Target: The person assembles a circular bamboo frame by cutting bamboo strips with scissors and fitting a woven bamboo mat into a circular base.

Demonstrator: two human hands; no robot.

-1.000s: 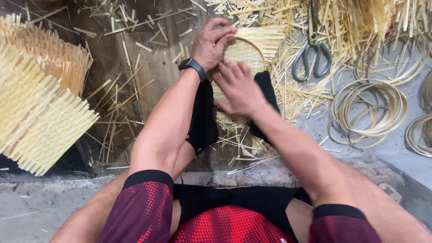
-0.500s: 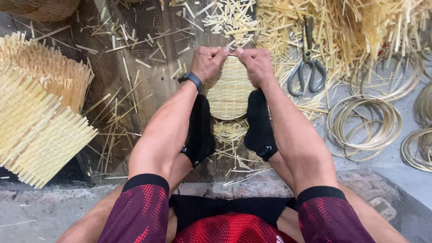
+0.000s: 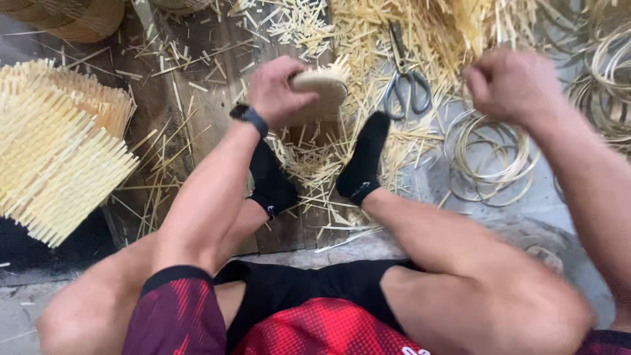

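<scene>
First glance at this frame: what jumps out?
The left hand, with a dark watch on its wrist, grips a small round woven bamboo piece at top centre, above two black-socked feet. The right hand is raised in a fist at upper right, apart from it. Stacked woven mats fill the left edge; scissors lie among the bamboo splints.

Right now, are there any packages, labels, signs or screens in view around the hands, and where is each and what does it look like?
Smartwatch: on the left wrist, small dark face on a black band; the only screen-like thing, and nothing shows on it.
Shirt marking: bottom edge of the red shirt, a small white mark, mostly cut off.
No packages or signs: only the woven disc in the left hand, bamboo strips, scissors and coiled hoops.
</scene>
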